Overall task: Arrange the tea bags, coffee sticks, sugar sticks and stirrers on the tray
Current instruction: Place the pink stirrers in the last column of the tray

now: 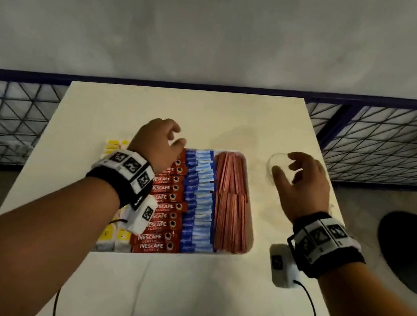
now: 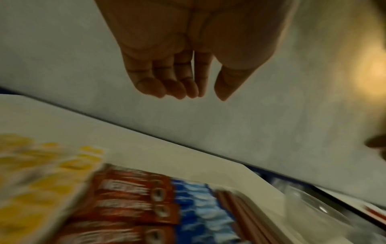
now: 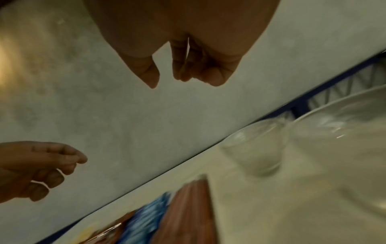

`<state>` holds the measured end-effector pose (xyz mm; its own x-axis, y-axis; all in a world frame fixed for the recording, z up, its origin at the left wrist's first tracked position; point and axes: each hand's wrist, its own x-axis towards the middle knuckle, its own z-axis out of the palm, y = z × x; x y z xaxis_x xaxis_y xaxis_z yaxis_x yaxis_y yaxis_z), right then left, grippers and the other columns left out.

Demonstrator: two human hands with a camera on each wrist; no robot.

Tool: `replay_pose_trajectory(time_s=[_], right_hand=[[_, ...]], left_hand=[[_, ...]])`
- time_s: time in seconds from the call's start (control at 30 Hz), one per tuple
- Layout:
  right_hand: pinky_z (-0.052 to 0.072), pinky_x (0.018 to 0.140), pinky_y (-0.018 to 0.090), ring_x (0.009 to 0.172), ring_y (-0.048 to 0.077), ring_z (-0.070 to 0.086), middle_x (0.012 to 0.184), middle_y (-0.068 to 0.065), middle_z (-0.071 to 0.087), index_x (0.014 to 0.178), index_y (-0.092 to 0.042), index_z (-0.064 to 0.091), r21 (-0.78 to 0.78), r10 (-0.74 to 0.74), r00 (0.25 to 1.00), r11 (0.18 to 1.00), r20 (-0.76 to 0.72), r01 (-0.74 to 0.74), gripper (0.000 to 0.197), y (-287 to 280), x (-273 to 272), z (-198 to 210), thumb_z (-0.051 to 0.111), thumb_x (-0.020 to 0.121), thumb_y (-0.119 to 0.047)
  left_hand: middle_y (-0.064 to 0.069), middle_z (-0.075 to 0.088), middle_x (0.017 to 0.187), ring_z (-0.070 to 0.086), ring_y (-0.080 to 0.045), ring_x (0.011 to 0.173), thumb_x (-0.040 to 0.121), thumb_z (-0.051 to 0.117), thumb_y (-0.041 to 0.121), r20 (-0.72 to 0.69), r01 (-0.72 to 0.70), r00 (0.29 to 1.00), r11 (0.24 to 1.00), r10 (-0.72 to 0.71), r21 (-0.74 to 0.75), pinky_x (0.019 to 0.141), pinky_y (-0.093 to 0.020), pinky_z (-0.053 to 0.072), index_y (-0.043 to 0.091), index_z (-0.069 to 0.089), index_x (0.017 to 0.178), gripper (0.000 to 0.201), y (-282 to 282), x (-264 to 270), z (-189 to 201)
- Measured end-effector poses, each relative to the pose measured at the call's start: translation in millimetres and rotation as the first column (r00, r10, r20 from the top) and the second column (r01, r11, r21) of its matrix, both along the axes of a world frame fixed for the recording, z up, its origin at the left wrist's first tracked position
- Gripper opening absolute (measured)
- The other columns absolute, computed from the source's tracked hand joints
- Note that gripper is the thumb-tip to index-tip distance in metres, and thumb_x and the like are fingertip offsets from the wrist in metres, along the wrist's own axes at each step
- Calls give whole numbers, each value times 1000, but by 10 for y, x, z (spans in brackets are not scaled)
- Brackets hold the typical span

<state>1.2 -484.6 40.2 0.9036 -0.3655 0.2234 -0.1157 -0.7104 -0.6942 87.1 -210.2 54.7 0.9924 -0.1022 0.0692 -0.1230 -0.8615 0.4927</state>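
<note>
Since both of my hands hang empty with loosely curved fingers, left hand [image 1: 159, 145] over the far left of the shallow white tray [image 1: 248, 241] and right hand [image 1: 300, 181] over a clear plastic cup [image 1: 276, 168] just beside it, I judge the sorting nearly finished. On the tray, left to right, lie the yellow-and-white paper tea bags [image 1: 111, 238], red Nescafé coffee sticks [image 1: 162, 221], blue sugar sticks [image 1: 199, 210] and thin reddish-brown stirrers [image 1: 230, 201], in touching columns. All should be very light. I'd expect the glossy sachets to be soft and slippery, so I'd pinch them mid-length; the stirrers look stiff but snappable, best gathered as a bundle across the middle.
</note>
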Motion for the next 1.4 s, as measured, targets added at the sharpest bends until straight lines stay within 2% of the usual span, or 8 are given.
replay_pose_trajectory(time_s=[0.07, 0.1, 0.17, 0.23, 0.37, 0.5, 1.07, 1.4], right_hand=[[41, 71, 11, 86, 11, 52, 111, 0, 55, 122, -19, 54, -11, -61, 997, 998, -49, 60, 56, -387, -89, -53, 75, 74, -38], [46, 82, 20, 97, 15, 53, 120, 3, 53, 127, -18, 51, -25, -73, 993, 997, -95, 70, 68, -570, -147, -115, 78, 70, -41], [41, 102, 38, 123, 23, 44, 137, 6, 44, 138, -18, 41, -71, -51, 970, 997, -239, 35, 91, -863, -288, -264, 80, 62, -50], [34, 110, 42, 133, 23, 36, 146, 4, 36, 143, -21, 33, -49, -3, 930, 999, -367, -16, 107, -1056, -412, -413, 83, 55, -54], [39, 107, 43, 127, 21, 44, 143, -1, 39, 144, -26, 31, 103, 74, 898, 994, -435, -32, 120, -1212, -525, -663, 87, 42, -55], [42, 105, 44, 124, 21, 47, 144, -3, 38, 144, -27, 30, 109, 115, 875, 991, -470, -72, 111, -1283, -501, -733, 87, 52, -49], [47, 94, 28, 105, 7, 44, 127, -6, 44, 135, -23, 43, 148, 292, 893, 955, -342, -256, 99, -574, -483, -810, 89, 50, -43], [39, 94, 21, 113, 13, 47, 130, -3, 45, 136, -19, 43, 127, 274, 891, 961, -363, -244, 99, -504, -494, -823, 88, 52, -45]], left_hand=[[-5, 60, 107, 56, -19, 93, 87, 65, 33, -19, 187, 982, 982, -187, 1, 82, -23, 37, 13, 60, 117, 36, -452, 52, -19], [-5, 59, 111, 57, -20, 96, 86, 67, 34, -36, 262, 965, 965, -262, -4, 82, -21, 36, 13, 60, 120, 40, -659, 73, -44], [-6, 56, 120, 57, -21, 104, 84, 69, 35, -79, 370, 926, 929, -370, -14, 87, -20, 36, 14, 57, 125, 48, -1040, 102, -87], [-4, 50, 130, 57, -19, 110, 82, 71, 38, -139, 443, 888, 897, -439, -7, 92, -20, 35, 16, 52, 131, 57, -1383, 141, -147], [-3, 36, 147, 39, -19, 133, 80, 71, 44, -224, 546, 822, 836, -523, 53, 110, -26, 29, 18, 40, 141, 73, -1882, 233, -314], [-3, 23, 155, 26, -21, 141, 79, 70, 47, -314, 584, 789, 803, -528, 118, 116, -30, 23, 20, 28, 148, 85, -2222, 312, -512], [0, 26, 156, 26, -14, 142, 81, 70, 26, -395, 638, 727, 765, -561, 86, 111, -17, 18, 16, 31, 148, 78, -1911, 269, -483], [7, 19, 158, 22, -11, 143, 89, 58, 18, -410, 640, 719, 764, -561, 78, 112, -17, 14, 17, 28, 150, 68, -1798, 254, -509]])
